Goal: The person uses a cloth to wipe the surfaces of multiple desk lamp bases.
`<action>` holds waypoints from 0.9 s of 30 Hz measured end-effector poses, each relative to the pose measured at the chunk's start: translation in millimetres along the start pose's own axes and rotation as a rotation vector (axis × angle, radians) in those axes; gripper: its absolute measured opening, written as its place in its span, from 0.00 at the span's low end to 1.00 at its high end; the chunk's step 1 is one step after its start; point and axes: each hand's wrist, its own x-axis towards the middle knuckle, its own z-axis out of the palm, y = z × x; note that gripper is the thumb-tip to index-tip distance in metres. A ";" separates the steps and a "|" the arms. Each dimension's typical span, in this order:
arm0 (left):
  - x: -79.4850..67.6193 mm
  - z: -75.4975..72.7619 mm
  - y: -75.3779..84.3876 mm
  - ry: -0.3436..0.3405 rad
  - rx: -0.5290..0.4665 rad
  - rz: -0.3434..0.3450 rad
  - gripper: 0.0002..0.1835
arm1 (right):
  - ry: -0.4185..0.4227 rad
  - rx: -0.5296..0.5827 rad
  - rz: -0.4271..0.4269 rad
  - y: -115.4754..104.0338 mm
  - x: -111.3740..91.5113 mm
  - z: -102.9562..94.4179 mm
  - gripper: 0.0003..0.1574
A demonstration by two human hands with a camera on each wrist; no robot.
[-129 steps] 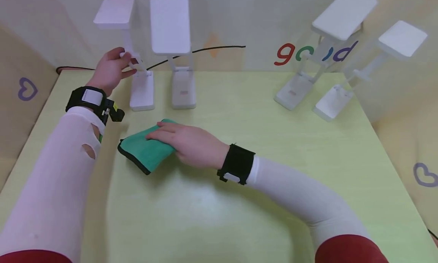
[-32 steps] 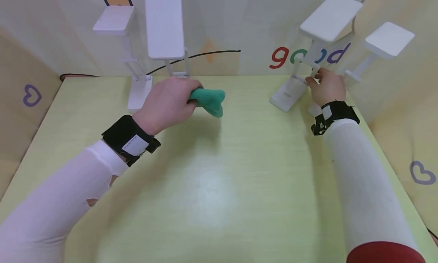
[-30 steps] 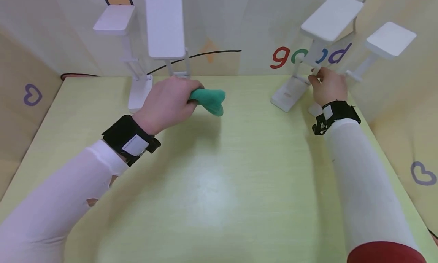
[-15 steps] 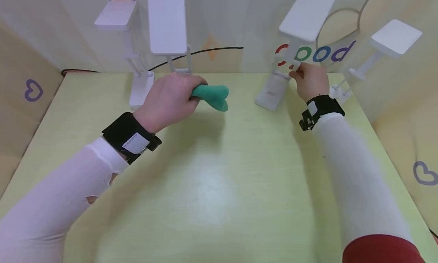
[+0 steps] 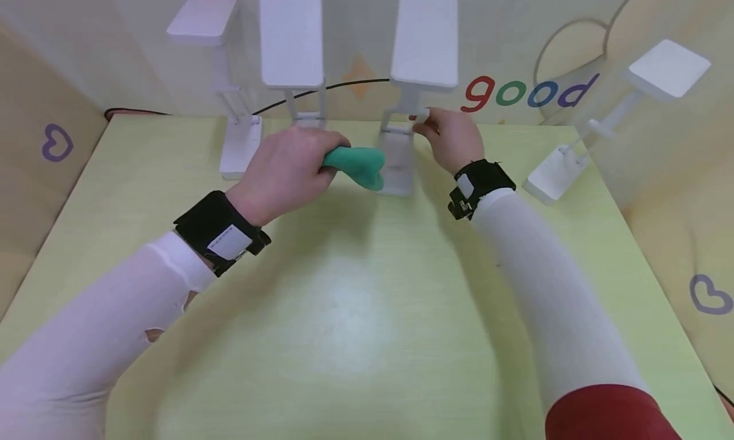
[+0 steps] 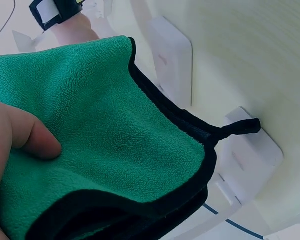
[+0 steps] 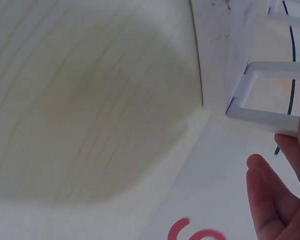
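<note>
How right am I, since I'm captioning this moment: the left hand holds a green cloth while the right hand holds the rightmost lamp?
Wrong lamp: the head view shows the right hand holding the third lamp from the left, apart from the rightmost lamp. The left hand does hold a green cloth.
</note>
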 end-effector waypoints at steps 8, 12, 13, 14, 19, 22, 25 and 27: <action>-1.4 2.6 -4.3 0.001 0.009 0.006 0.11 | -0.048 -0.022 -0.106 -16.1 0.1 4.2 0.17; 0.7 6.4 -5.9 -0.002 0.026 -0.004 0.11 | -0.348 -0.089 -0.099 -28.9 -13.5 -17.1 0.32; 1.5 7.6 -5.5 0.001 0.026 -0.005 0.12 | -0.441 -0.100 -0.099 -33.3 -19.1 -23.7 0.36; 2.3 8.5 -4.9 0.006 0.027 -0.004 0.12 | -0.524 -0.102 -0.104 -38.3 -25.2 -30.6 0.39; 8.2 11.3 1.5 0.033 0.049 0.025 0.15 | -0.688 -0.008 -0.235 -62.0 -53.9 -56.2 0.53; 12.1 12.8 8.0 0.042 0.097 0.055 0.15 | -0.647 0.075 -0.304 -75.3 -66.4 -63.0 0.61; 16.5 14.1 16.3 0.059 0.153 0.086 0.14 | -0.559 0.123 -0.328 -87.5 -73.1 -63.1 0.59; 18.4 15.6 22.1 0.070 0.173 0.106 0.13 | -0.500 0.146 -0.332 -94.0 -75.3 -59.7 0.47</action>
